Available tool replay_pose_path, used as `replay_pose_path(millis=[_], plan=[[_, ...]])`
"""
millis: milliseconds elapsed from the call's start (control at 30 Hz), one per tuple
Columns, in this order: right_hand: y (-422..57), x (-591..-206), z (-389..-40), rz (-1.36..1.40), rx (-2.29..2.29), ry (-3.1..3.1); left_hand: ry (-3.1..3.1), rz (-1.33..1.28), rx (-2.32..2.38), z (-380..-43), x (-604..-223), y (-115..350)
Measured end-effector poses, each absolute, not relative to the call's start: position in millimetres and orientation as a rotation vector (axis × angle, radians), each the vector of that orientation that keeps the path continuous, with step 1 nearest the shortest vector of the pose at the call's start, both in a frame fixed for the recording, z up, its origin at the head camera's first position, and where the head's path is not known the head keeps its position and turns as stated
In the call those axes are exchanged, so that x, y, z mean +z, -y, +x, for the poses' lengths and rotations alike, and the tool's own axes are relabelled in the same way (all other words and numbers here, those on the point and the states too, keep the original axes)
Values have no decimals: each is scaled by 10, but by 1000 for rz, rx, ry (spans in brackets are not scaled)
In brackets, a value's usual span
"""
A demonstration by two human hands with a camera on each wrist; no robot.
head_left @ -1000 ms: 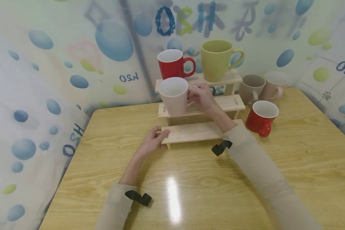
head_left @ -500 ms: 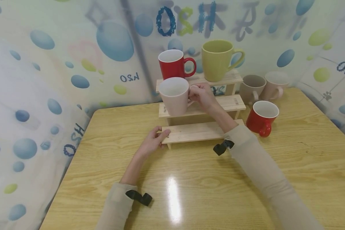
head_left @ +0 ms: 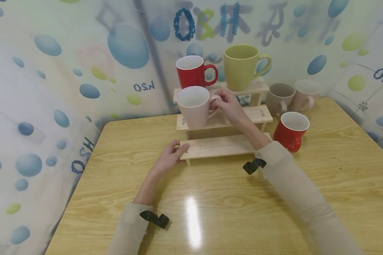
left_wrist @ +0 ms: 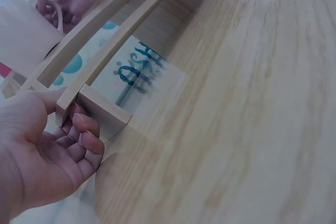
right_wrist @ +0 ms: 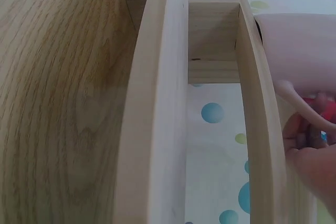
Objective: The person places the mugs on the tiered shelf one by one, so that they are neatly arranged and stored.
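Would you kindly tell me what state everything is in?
Held mug: upright, at middle shelf
Upper red mug: upright
Green mug: upright
Gray mug: upright
Rear pink mug: upright
Table red mug: upright
Rack: standing
Left hand: gripping bottom shelf
Right hand: gripping handle

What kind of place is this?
Probably an indoor corner set up for arranging things: there's a wood-grain table, a bubble-patterned backdrop behind it, and mugs on and beside a stepped wooden stand.

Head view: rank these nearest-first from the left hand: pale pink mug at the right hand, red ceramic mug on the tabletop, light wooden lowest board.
1. Lowest board: left hand grips its left end.
2. Pink mug: slightly rightward, higher up.
3. Red mug: far right, on the tabletop.
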State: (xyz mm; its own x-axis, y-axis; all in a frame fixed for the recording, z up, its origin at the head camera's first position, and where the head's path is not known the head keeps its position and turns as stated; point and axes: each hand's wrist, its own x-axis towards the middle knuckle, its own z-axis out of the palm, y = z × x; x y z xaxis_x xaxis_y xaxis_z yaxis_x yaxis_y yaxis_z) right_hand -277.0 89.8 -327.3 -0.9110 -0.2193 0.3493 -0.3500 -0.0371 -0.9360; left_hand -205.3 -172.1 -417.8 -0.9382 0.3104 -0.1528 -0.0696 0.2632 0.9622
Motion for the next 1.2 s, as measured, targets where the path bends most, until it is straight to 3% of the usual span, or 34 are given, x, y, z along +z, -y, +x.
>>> replay_pose_path(millis=[1200], plan=[[-1670,-3301,-2402,596,2060,2174,-2179,227,1772,-2059,-4203,1718]])
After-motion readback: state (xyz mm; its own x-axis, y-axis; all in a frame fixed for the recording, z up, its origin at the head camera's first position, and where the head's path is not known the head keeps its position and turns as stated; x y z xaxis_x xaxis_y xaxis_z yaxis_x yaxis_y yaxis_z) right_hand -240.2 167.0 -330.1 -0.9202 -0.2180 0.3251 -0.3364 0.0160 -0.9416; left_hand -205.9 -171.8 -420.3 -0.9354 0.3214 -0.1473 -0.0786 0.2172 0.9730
